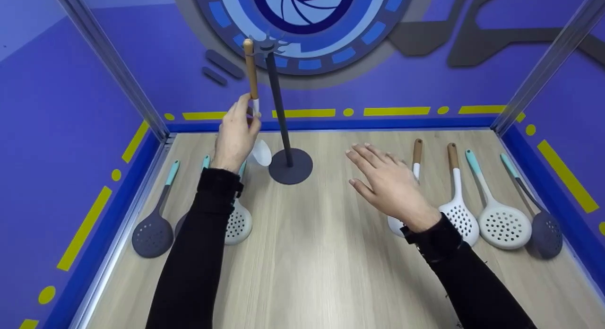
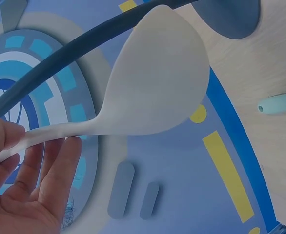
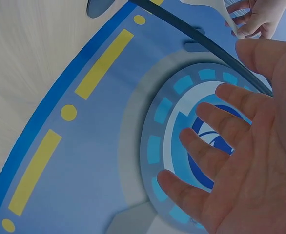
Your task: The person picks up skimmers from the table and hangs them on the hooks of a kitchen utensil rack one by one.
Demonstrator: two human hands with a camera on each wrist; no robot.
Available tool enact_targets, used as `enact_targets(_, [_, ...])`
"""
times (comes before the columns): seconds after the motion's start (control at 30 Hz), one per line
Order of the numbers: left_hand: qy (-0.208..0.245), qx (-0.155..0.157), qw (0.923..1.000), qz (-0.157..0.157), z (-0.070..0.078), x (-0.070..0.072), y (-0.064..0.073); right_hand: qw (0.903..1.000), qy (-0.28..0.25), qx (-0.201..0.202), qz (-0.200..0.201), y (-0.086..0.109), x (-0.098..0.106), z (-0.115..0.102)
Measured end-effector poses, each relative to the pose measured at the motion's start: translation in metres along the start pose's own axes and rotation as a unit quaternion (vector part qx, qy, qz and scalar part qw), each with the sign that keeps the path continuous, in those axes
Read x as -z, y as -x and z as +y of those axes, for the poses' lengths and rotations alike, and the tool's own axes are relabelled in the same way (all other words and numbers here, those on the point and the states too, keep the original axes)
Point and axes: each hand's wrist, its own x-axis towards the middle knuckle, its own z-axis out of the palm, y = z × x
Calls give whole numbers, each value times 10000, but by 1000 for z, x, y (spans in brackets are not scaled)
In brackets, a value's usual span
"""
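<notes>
My left hand (image 1: 236, 133) pinches the white neck of a spoon with a wooden handle (image 1: 251, 73), held upright with the handle on top. Its broad, solid white head (image 2: 157, 73) hangs below the fingers. The handle's upper end is right at the hooked top of a dark utensil stand (image 1: 278, 97), on the stand's left side. Over the right part of the table, my right hand (image 1: 387, 182) is held with fingers extended and nothing in it. Beneath it lies a white utensil with a wooden handle (image 1: 418, 151), partly hidden by that hand.
At the left lie a dark skimmer (image 1: 152, 235), a light grey skimmer (image 1: 238, 225) and another dark utensil mostly behind the left arm. To the right are a white skimmer (image 1: 458, 218), a grey skimmer (image 1: 505, 227) and a dark skimmer (image 1: 547, 234). Blue panels (image 1: 331, 92) enclose the table.
</notes>
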Motion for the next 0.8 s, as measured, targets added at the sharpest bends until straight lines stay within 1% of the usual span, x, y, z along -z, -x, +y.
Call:
enact_targets(0.17, [-23, -22, 10000, -10, -1, -1, 0, 10000, -10, 12, -13, 0, -1, 0])
enact_targets(0.57, [38, -201, 9997, -102, -3, -4, -2, 10000, -59, -10, -12, 0, -1, 0])
enact_targets(0.8, [-30, -166, 9997, -150, -3, -4, -1, 10000, -24, 2, 21, -1, -3, -2])
